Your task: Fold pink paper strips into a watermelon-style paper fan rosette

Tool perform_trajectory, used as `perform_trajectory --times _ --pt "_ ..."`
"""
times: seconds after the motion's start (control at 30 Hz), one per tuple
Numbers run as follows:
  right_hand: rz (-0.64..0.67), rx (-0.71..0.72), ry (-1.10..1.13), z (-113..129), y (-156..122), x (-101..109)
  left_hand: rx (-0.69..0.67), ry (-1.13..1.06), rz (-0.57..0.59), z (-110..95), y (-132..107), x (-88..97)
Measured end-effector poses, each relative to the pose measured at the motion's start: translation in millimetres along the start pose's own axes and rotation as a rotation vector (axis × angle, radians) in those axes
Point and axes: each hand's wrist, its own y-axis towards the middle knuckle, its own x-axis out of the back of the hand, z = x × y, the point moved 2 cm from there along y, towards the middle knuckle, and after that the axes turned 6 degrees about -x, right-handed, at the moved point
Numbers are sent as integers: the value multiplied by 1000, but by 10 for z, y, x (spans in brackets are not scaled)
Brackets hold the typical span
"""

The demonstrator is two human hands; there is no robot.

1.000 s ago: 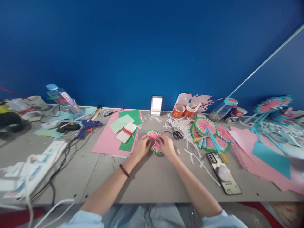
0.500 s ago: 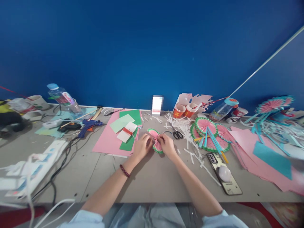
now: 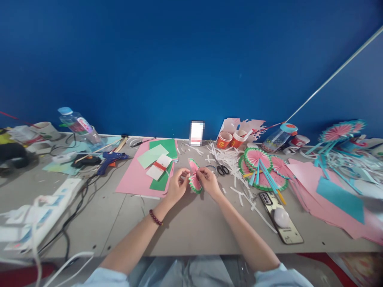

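Note:
Between my hands is a pleated paper fan (image 3: 195,184), pink with a green scalloped edge, tilted above the grey table. My left hand (image 3: 178,184) pinches its left side near the middle with thumb and forefinger. From the other side my right hand (image 3: 208,181) grips the fan close to its centre; the fingertips partly cover the folds there. Just right of my right hand lie black-handled scissors (image 3: 223,170). Left of my left hand are pink paper sheets (image 3: 130,181) with green paper (image 3: 161,182) and a small white and red packet (image 3: 159,167) on top.
White paper strips (image 3: 236,175) litter the table. Finished-looking pleated fans (image 3: 259,159), a phone (image 3: 281,218) and pink sheets (image 3: 317,207) lie to the right. Paper cups (image 3: 224,140) stand behind. A blue glue gun (image 3: 109,160), cables and a power strip (image 3: 50,211) lie left.
The pleated fan has turned, now narrower and more edge-on. My left hand has shifted slightly, its fingers opening a little from the fan. My right hand keeps its pinch.

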Motion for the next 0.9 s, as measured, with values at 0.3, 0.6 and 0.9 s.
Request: perform_trajectory --times 0.3,0.6,0.9 --pt "-25 -1 -38 17 -18 21 298 -313 -67 147 30 -76" --pt "22 43 -96 48 -76 -47 237 -302 -179 170 60 -71" --pt "91 -17 36 58 -80 -93 192 -237 -150 295 56 -73"
